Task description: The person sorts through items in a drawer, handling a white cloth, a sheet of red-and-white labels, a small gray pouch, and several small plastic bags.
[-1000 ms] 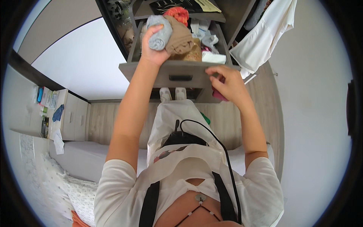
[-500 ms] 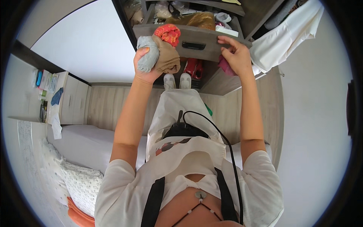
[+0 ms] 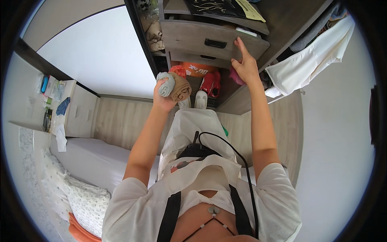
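Note:
My left hand (image 3: 163, 101) is closed around a bundle of rolled-up cloths: a light grey roll (image 3: 165, 86), a brown roll (image 3: 181, 92) and a red patterned roll (image 3: 177, 71) behind them. It hangs in front of the lower part of a dark wooden wardrobe. My right hand (image 3: 247, 67) reaches to the right end of a drawer front (image 3: 187, 38), its index finger stretched along the wood. A maroon cloth (image 3: 235, 75) pokes out below that palm, held by the lower fingers, which are mostly hidden. The drawer, with a black handle (image 3: 215, 43), stands slightly out.
Below the drawer are an orange package (image 3: 193, 68) and a red shoe (image 3: 210, 84). A white garment (image 3: 308, 66) hangs at the right. On the left stand a white sliding door (image 3: 96, 56), a small cabinet (image 3: 80, 109) and a bed (image 3: 96, 159). A black cable (image 3: 246, 161) runs down my front.
The drawer has slid inward, hiding most of its contents. My right hand has stayed at its front. My left hand has lowered, bringing the rolled cloths down and nearer to me.

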`<action>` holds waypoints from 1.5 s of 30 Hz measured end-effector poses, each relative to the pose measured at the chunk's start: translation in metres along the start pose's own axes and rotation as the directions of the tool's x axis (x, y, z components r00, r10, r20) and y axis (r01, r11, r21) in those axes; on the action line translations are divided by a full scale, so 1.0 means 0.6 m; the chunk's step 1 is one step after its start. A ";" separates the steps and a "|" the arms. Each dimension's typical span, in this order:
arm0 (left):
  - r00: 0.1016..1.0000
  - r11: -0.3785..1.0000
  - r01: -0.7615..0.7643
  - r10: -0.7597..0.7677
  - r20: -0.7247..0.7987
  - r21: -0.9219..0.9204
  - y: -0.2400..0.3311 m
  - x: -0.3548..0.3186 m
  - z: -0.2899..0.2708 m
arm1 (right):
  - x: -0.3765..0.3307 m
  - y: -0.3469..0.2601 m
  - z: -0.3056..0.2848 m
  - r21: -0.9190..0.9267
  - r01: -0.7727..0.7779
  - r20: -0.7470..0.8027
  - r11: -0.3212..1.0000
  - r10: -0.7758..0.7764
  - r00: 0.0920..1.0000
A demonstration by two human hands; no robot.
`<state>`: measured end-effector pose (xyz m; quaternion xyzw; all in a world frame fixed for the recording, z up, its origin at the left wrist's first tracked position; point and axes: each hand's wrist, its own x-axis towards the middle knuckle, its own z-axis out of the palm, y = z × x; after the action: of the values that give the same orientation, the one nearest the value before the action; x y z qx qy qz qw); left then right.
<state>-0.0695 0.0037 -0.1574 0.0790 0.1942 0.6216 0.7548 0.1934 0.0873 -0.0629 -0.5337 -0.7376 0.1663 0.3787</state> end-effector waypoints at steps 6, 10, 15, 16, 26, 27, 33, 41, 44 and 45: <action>1.000 1.000 -0.018 0.018 -0.022 0.011 0.006 0.032 -0.001 | 0.028 0.010 0.020 -0.012 -0.070 0.005 0.997 0.070 0.998; 1.000 1.000 0.003 -0.003 -0.013 0.007 0.008 0.063 0.001 | 0.021 0.016 0.060 0.237 -0.094 -0.102 0.967 0.121 0.987; 0.999 1.000 0.002 -0.001 -0.054 0.013 -0.013 0.107 -0.039 | -0.019 0.120 0.194 0.849 -0.423 0.232 0.316 0.496 0.837; 0.997 1.000 0.006 -0.005 -0.077 0.019 -0.014 0.107 -0.041 | -0.018 0.143 0.218 0.874 -0.472 0.345 0.116 0.538 0.769; 0.987 0.994 0.086 -0.094 -0.128 -0.063 -0.011 0.129 -0.067 | 0.064 0.199 0.303 0.698 -0.529 0.712 -0.483 0.543 0.445; 0.989 0.995 0.085 -0.092 -0.119 -0.061 -0.012 0.129 -0.068 | 0.064 0.202 0.305 0.705 -0.512 0.706 -0.490 0.552 0.444; 0.990 0.996 0.075 -0.080 -0.119 -0.047 -0.009 0.123 -0.074 | 0.063 0.184 0.298 0.710 -0.546 0.696 -0.444 0.560 0.450; 0.992 0.999 0.031 -0.033 -0.123 -0.023 -0.013 0.072 -0.038 | 0.048 0.184 0.295 0.731 -0.558 0.676 -0.393 0.530 0.512; 0.987 0.997 0.053 -0.043 -0.153 0.061 -0.006 0.013 -0.003 | -0.025 0.141 0.281 0.731 -0.577 0.674 -0.364 0.514 0.530; 0.988 0.995 0.060 -0.048 -0.149 0.076 -0.006 -0.004 0.000 | -0.052 0.129 0.276 0.716 -0.603 0.684 -0.353 0.527 0.504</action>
<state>-0.0664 0.0007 -0.1585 0.0580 0.2761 0.5968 0.7512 0.1269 0.1141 -0.2339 -0.4168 -0.0559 0.7815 0.4608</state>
